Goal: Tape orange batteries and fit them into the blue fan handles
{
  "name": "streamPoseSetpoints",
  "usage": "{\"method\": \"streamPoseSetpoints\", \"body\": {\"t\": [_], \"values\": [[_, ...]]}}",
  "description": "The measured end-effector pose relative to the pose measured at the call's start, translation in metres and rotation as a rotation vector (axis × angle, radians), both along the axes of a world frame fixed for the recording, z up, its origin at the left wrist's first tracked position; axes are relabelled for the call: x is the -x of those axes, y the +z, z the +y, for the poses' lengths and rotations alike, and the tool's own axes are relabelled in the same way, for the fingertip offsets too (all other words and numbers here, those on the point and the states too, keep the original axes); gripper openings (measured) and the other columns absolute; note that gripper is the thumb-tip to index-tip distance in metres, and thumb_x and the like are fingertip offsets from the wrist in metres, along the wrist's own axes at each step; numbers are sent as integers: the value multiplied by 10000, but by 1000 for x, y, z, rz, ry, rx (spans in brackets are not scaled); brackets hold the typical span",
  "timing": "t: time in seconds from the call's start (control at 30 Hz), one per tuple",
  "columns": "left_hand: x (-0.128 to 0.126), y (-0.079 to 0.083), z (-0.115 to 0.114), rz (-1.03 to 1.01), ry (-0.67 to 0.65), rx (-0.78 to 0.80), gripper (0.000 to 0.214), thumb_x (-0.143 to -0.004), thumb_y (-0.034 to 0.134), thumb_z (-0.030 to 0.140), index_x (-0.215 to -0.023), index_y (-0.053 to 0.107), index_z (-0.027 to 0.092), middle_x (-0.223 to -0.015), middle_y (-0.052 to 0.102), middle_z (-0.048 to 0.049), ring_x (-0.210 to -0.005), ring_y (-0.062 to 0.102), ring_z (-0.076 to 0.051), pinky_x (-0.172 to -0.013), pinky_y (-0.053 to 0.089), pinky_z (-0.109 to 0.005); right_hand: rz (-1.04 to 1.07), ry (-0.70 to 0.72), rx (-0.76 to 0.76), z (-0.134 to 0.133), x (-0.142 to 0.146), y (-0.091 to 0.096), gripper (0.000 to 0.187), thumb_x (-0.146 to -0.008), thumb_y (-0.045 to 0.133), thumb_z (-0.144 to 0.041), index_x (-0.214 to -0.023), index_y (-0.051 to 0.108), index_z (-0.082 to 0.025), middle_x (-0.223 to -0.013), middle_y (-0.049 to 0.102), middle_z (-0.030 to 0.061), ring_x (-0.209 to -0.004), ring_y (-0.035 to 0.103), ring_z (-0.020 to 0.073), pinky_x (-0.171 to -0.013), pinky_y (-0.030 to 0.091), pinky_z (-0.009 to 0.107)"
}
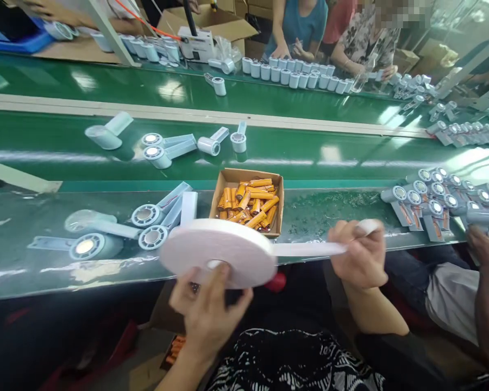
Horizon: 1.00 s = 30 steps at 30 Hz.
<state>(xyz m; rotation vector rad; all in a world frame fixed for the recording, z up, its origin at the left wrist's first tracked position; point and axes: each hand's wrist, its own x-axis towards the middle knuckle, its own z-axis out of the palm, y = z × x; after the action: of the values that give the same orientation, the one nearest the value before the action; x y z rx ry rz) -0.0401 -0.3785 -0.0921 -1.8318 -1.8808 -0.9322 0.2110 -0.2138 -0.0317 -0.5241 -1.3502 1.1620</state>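
Observation:
My left hand [207,308] grips a large flat roll of white tape [218,251] from below, with a finger in its core. A strip of tape [307,248] runs from the roll to the right. My right hand [361,254] is closed on the end of that strip, pinching it above the table's near edge. Just behind the roll stands an open cardboard box [229,176] filled with orange cylindrical cells [250,202].
White fan-like parts [155,217] lie on the green table at left, and more [436,201] at right. A green conveyor [309,146] carries similar parts. Other people work across the belt, and another person's hand [487,250] rests at right.

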Motion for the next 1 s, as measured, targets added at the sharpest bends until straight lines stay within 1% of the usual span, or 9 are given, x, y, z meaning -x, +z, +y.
{"method": "streamPoseSetpoints", "body": {"t": [0.07, 0.13, 0.23, 0.37, 0.43, 0.6, 0.73, 0.87, 1.0], "values": [[35, -8, -7, 67, 149, 6, 965, -805, 854, 219, -1645, 386, 136, -1203, 690, -232, -1419, 440, -518, -1040, 508, -727, -244, 284, -21, 10, 14, -10, 214, -992, 699, -345, -1170, 583, -321, -699, 637, -38, -596, 590, 164, -580, 480, 294], [60, -14, -11, 66, 229, 27, 953, -821, 825, 197, -1656, 370, 129, -1246, 671, -256, -1443, 412, -545, -1065, 470, -774, -571, 437, -37, 37, 38, -18, 309, -1026, 664, -392, -1297, 564, -282, -876, 766, 17, -751, 710, 190, -706, 565, 328], [73, -17, -12, 36, 216, 37, 922, -837, 765, 134, -1665, 360, 181, -1278, 666, -232, -1479, 390, -534, -1111, 443, -778, -1024, 220, -231, 90, 88, -25, 295, -1040, 621, -318, -1311, 630, -200, -1206, 784, 131, -1107, 729, 260, -990, 566, 419], [64, -12, -7, 75, 166, 4, 927, -838, 739, 82, -1671, 346, 189, -1242, 680, -202, -1459, 423, -509, -1112, 454, -730, -1517, 173, -427, 129, 135, -23, 158, -930, 682, -80, -1056, 763, -131, -1156, 794, 204, -1145, 725, 322, -1011, 556, 419], [61, -10, -5, 100, 154, 17, 902, -845, 737, 84, -1660, 368, 194, -1245, 692, -189, -1452, 437, -493, -1120, 452, -694, -1417, 186, -403, 125, 136, -15, 168, -926, 707, -101, -1060, 792, -156, -1141, 806, 169, -1122, 738, 312, -999, 568, 422], [62, -8, -1, 162, 88, 70, 747, -878, 700, 90, -1585, 501, 225, -1284, 730, -146, -1429, 510, -411, -1153, 438, -581, -780, 335, -280, 80, 109, 23, 296, -912, 813, -365, -1197, 806, -284, -1140, 807, 43, -1052, 741, 237, -971, 586, 403], [63, -9, 4, 199, -10, 98, 718, -901, 634, 53, -1588, 520, 226, -1286, 764, -111, -1330, 628, -323, -1265, 319, -534, -786, 415, -355, 56, 106, 47, 203, -911, 835, -382, -1080, 822, -269, -1003, 793, 35, -957, 713, 220, -931, 554, 385], [72, -10, 4, 200, -61, 171, 726, -923, 615, 111, -1618, 501, 287, -1389, 734, -98, -1329, 637, -320, -1282, 302, -569, -905, 471, -382, 61, 103, 57, 127, -923, 831, -338, -945, 800, -218, -913, 759, 31, -869, 674, 187, -854, 520, 341], [87, -2, 5, 106, -166, 249, 717, -921, 671, 174, -1589, 538, 396, -1413, 722, -56, -1346, 595, -352, -1230, 376, -624, -879, 490, -87, 58, 95, 40, 95, -875, 845, -299, -892, 798, -218, -862, 769, 3, -831, 688, 180, -804, 548, 329]]}}
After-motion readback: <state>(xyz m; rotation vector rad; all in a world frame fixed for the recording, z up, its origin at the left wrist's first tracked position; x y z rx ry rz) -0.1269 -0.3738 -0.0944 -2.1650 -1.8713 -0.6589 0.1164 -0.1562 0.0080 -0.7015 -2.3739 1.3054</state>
